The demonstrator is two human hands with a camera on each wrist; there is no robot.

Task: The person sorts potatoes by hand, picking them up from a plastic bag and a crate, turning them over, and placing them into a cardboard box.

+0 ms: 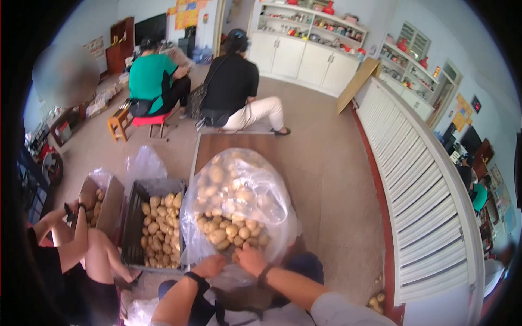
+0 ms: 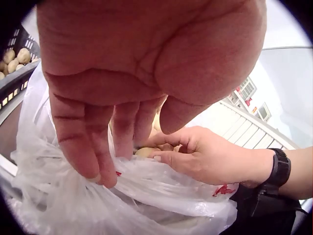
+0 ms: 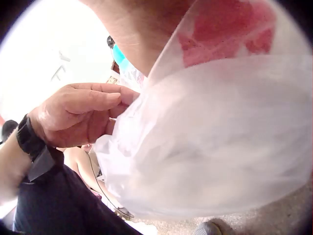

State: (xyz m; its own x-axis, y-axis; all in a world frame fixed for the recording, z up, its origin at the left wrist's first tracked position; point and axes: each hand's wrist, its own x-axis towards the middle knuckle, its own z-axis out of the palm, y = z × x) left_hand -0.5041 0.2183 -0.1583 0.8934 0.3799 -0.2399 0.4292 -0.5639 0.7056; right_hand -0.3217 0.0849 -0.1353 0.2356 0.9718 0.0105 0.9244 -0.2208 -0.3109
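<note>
A big clear plastic bag full of potatoes stands in front of me, its mouth toward my body. My left hand is at the near left rim. In the left wrist view its bent fingers hang down against the crumpled plastic, the thumb apart from them. My right hand is just right of it, at the bag's mouth. The left wrist view shows its thumb and fingers pinching a small yellowish potato at the rim. In the right wrist view, white plastic with red print hides most of the right hand.
Left of the bag stands a dark crate of potatoes, then a cardboard box beside a seated person. Two people sit ahead, backs to me. A white railing runs along the right; loose potatoes lie at its foot.
</note>
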